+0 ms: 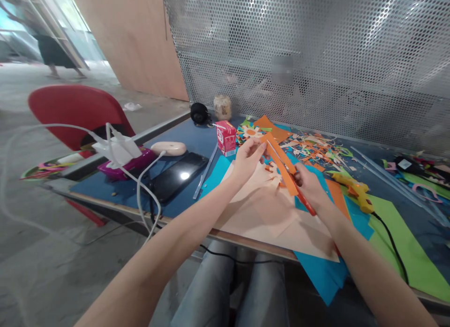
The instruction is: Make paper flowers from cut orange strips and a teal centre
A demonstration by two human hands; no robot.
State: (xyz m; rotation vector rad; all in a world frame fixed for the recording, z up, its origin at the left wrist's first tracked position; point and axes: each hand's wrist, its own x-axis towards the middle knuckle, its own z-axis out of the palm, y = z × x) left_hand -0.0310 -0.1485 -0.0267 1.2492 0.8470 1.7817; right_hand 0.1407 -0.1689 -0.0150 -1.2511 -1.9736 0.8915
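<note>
My left hand (250, 154) pinches the upper end of a folded or partly slit orange paper strip (285, 177), held above the table. In my right hand (309, 182) is a pair of red-handled scissors (305, 200), its blades lying along the orange paper. Part of the scissors is hidden by my fingers and the paper. Beneath both hands lie pale peach paper sheets (253, 209) over blue sheets (325, 275). Cut paper petals (273, 174) rest just below the strip, and a paper flower (251, 132) with an orange centre lies behind my left hand.
A pile of paper scraps (316, 148) spreads at the back. On the right are a yellow glue gun (356, 191) with a black cord and green paper (397, 238). A red drink carton (225, 137), a phone (180, 176) and white cables (140, 195) are left. A mesh panel (316, 64) stands behind.
</note>
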